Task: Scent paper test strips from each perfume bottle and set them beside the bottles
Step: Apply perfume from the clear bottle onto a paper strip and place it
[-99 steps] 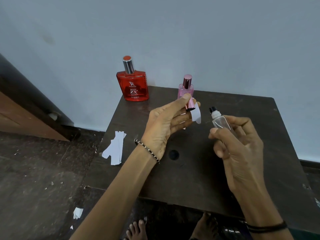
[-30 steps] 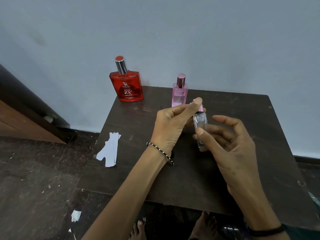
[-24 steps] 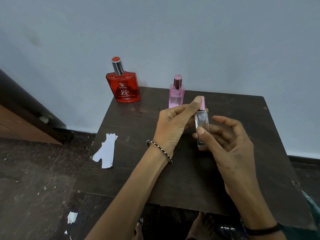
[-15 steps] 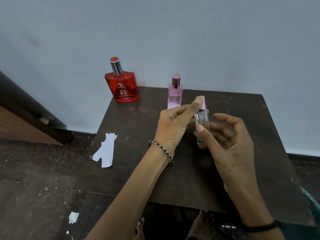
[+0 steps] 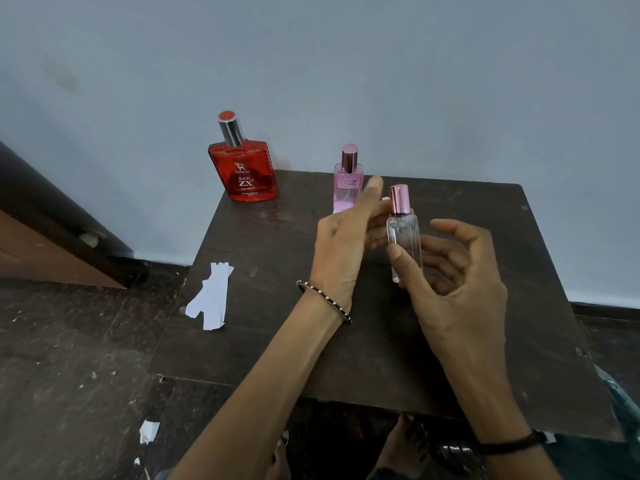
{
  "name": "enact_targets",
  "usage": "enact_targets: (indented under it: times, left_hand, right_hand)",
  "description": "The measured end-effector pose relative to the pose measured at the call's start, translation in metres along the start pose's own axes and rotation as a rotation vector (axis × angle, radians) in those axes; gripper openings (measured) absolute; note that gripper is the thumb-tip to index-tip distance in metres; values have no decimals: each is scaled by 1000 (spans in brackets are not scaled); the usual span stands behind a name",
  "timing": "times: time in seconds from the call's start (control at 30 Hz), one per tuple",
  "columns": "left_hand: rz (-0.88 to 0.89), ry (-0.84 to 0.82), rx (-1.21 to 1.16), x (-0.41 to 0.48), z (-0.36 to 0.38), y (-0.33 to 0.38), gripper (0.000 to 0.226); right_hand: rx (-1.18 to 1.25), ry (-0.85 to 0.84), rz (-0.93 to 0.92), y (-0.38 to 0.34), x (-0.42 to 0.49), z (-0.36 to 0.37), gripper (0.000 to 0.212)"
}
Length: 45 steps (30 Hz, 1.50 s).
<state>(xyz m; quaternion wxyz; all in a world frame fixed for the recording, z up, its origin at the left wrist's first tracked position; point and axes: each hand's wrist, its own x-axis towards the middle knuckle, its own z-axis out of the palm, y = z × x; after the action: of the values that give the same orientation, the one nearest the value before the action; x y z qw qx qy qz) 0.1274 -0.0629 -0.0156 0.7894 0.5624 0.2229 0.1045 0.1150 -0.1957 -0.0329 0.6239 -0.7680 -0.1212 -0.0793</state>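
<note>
A small clear bottle (image 5: 403, 237) with a pink cap (image 5: 399, 199) on it is held upright over the dark table (image 5: 277, 323), with my right hand (image 5: 460, 289) gripping its lower half between thumb and fingers. My left hand (image 5: 341, 244) is just left of the bottle, thumb lifted off the cap. A sliver of a white paper strip (image 5: 384, 198) shows between its fingers. A red bottle (image 5: 242, 174) and a pink bottle (image 5: 346, 183) stand at the table's back edge. A pale strip (image 5: 341, 210) lies at the pink bottle's foot.
Several loose white strips (image 5: 211, 299) lie at the table's left edge. A wall runs close behind the bottles. Brown wooden furniture (image 5: 34, 244) stands at the left. Paper scraps (image 5: 149, 431) lie on the dark floor. Bare feet (image 5: 401, 441) show under the table's near edge.
The pink cap has gone from my left hand back onto the clear bottle. My left thumb has since lifted off the cap. The right hand still holds the bottle upright.
</note>
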Motion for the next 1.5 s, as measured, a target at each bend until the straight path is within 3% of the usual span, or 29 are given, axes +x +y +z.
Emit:
enact_targets:
  times: [0.2,0.33,0.63,0.83,0.97,1.23,1.5]
  left_hand:
    - [5,-36,21,3,-3,-1,37]
    - [67,-45,46,3,-5,-4,20]
    - [261,-30,635,5,-6,-17,31]
    - [451,9,869,3,3,-19,25]
    - [486,34,980,2,7,-22,18]
    - [672,-80,1297,-12,-10,-18,17]
    - [716,-145,1565,-15,-9,-25,38]
  right_hand:
    - [49,43,18,0,1,-4,51]
    - [76,117,32,1,3,-8,50]
    - [76,226,85,3,5,-13,50]
    - [67,211,74,2,4,-12,48]
    - [62,208,79,4,4,-15,47]
    - [86,206,57,6,7,-16,41]
    - [22,186,116,18,12,-17,45]
